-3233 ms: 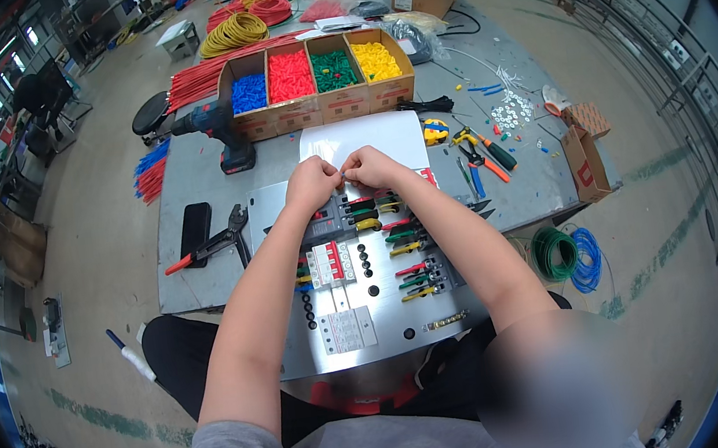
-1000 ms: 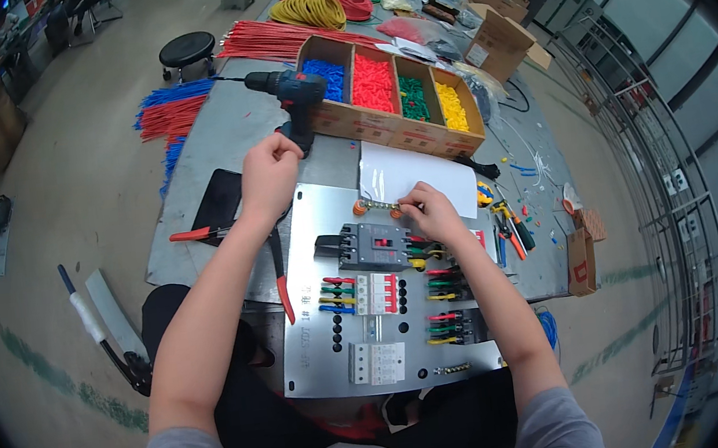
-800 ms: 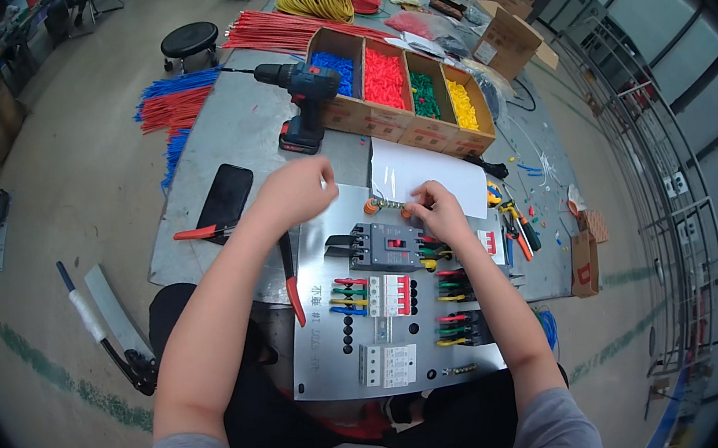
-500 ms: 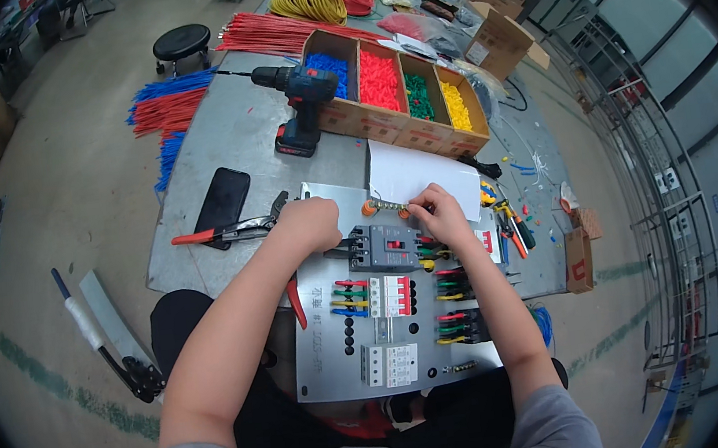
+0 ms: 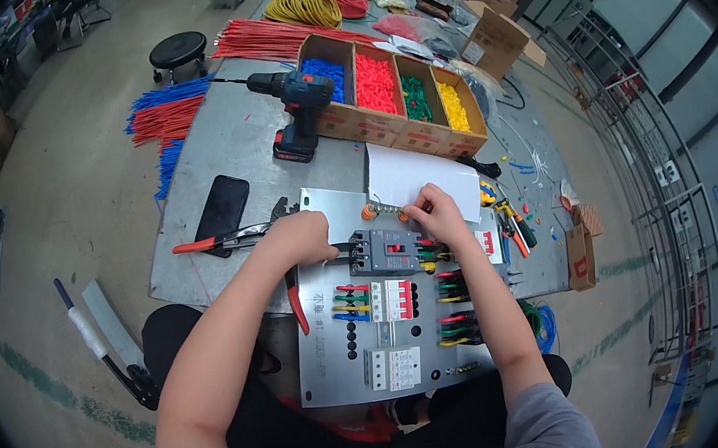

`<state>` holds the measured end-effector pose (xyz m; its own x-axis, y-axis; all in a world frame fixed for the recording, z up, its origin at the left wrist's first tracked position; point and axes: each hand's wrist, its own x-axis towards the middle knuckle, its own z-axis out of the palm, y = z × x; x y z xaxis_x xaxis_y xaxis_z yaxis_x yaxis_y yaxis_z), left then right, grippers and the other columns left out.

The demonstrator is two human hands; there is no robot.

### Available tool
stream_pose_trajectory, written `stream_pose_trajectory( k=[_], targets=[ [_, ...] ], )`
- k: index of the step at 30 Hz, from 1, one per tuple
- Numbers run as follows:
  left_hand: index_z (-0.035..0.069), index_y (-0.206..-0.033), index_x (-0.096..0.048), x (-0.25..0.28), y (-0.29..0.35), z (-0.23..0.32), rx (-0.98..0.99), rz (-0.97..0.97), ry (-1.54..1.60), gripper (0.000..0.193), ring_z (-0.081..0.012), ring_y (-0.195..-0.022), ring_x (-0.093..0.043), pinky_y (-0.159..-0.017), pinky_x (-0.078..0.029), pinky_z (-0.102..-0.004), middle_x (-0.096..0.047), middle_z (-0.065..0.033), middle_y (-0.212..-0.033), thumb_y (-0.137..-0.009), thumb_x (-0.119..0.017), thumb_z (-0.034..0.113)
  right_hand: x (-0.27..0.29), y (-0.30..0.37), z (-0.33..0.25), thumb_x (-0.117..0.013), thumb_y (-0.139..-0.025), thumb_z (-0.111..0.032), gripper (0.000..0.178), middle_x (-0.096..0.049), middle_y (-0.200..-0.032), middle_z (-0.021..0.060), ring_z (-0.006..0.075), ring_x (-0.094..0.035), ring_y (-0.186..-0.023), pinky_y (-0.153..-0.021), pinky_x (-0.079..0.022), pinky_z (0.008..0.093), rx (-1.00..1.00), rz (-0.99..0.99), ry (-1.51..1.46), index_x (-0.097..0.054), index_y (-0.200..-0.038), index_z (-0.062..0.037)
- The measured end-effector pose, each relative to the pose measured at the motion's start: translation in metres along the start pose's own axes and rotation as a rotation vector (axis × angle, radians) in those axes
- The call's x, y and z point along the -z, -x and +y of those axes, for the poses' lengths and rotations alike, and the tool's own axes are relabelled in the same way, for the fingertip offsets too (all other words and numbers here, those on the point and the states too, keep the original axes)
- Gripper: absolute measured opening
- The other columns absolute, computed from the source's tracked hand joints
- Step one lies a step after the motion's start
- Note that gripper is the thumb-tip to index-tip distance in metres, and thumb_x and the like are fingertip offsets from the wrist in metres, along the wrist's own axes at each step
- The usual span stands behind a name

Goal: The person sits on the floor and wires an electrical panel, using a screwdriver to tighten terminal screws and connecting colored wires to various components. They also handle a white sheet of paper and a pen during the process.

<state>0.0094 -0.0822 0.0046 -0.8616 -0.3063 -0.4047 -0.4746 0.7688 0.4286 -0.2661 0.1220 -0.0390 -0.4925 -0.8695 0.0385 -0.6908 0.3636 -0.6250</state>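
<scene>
A metal mounting plate (image 5: 325, 352) lies before me, over the table's edge and above my lap. My left hand (image 5: 301, 239) is closed at the left end of the large grey circuit breaker (image 5: 384, 252), next to short black pieces (image 5: 343, 252) at its terminals. What its fingers hold is hidden. With fingertips pinched, my right hand (image 5: 434, 214) is at the right end of a brass terminal bar (image 5: 386, 208) on orange standoffs (image 5: 367, 212); whether a small part is between them cannot be made out. Below are a small red-and-white breaker (image 5: 392, 300) with coloured wires and a white module (image 5: 393, 369).
Red-handled pliers (image 5: 217, 240) and a phone (image 5: 223, 204) lie left of the plate. A cordless drill (image 5: 297, 111) stands by a cardboard box (image 5: 419, 129) of coloured caps. White paper (image 5: 424, 177) lies beyond the plate, hand tools (image 5: 514, 228) to its right.
My left hand has shifted slightly down and left, showing more of the black pieces at the breaker. My right hand stays at the terminal bar's end. The view has shifted slightly.
</scene>
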Motion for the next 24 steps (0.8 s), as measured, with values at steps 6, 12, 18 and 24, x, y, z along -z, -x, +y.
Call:
stream_pose_trajectory(
  k=[6,12,18,24],
  targets=[
    [0.010,-0.076,-0.084,-0.001,0.000,0.000,0.000,-0.141,0.148,0.030,-0.0233,-0.074,-0.075,-0.076,-0.060,-0.0380,-0.078,-0.0113,-0.079,-0.088,-0.073,0.035,0.001,0.002,-0.005,-0.081,-0.091,-0.015,0.018,-0.060,-0.093,0.0069,0.0203,-0.059,-0.083,-0.079,-0.051,0.0338,0.134,-0.001,-0.126,-0.068,-0.093,-0.0021],
    [0.010,-0.079,-0.084,-0.009,0.000,-0.005,-0.016,-0.131,0.199,0.029,-0.0223,-0.072,-0.073,-0.073,-0.058,-0.0371,-0.076,-0.0102,-0.075,-0.089,-0.073,0.035,0.001,0.000,-0.008,-0.081,-0.091,-0.016,0.020,-0.058,-0.093,0.0067,0.0228,-0.058,-0.082,-0.079,-0.050,0.0339,0.036,-0.025,-0.071,-0.066,-0.094,-0.0033],
    [0.007,-0.087,-0.082,-0.013,0.001,-0.007,0.011,-0.096,0.209,0.029,-0.0230,-0.077,-0.073,-0.076,-0.058,-0.0376,-0.077,-0.0115,-0.081,-0.089,-0.075,0.036,0.003,0.002,-0.007,-0.082,-0.091,-0.018,0.024,-0.057,-0.096,0.0065,0.0208,-0.057,-0.085,-0.081,-0.049,0.0326,0.089,-0.065,-0.071,-0.063,-0.093,-0.0030],
    [0.006,-0.092,-0.082,-0.014,0.003,-0.005,-0.009,-0.074,0.232,0.028,-0.0240,-0.082,-0.075,-0.080,-0.059,-0.0379,-0.079,-0.0125,-0.087,-0.089,-0.075,0.033,0.001,0.000,0.009,-0.082,-0.091,-0.017,0.021,-0.059,-0.098,0.0051,0.0178,-0.057,-0.087,-0.082,-0.049,0.0309,0.047,-0.066,-0.217,-0.066,-0.093,-0.0038]
  ],
)
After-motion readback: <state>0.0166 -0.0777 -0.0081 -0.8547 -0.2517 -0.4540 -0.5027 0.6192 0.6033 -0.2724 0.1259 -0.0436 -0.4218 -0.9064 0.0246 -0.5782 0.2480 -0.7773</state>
